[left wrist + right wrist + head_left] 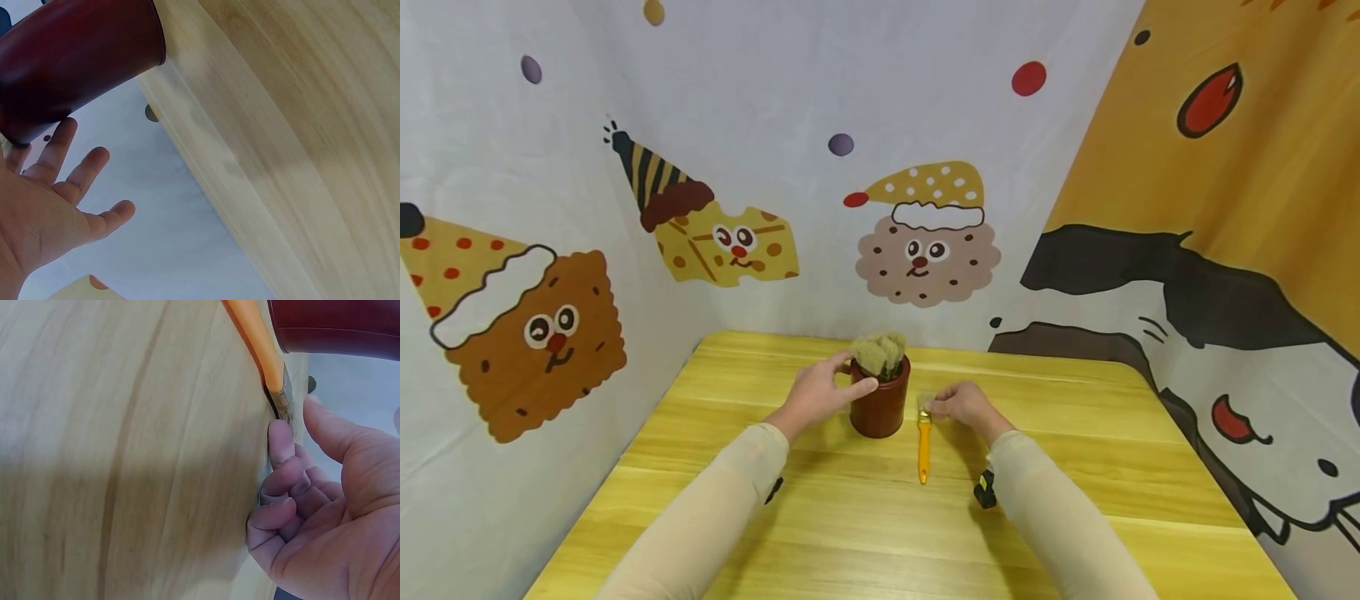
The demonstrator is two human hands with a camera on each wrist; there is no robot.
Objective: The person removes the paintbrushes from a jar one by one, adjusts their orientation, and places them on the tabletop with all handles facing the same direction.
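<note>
Left hand (820,393) spread, touching upright red-brown pot (878,412); orange-handled brush (924,450) lies just beside it on worktop (865,533); right hand (966,406) curls at bristle end, pinch unclear; likely step: grasping brush; next move calls for secure grip

On the table (865,542), the brush (923,450) lies right of the cup (877,412) — between cup and right hand (966,407).
</note>
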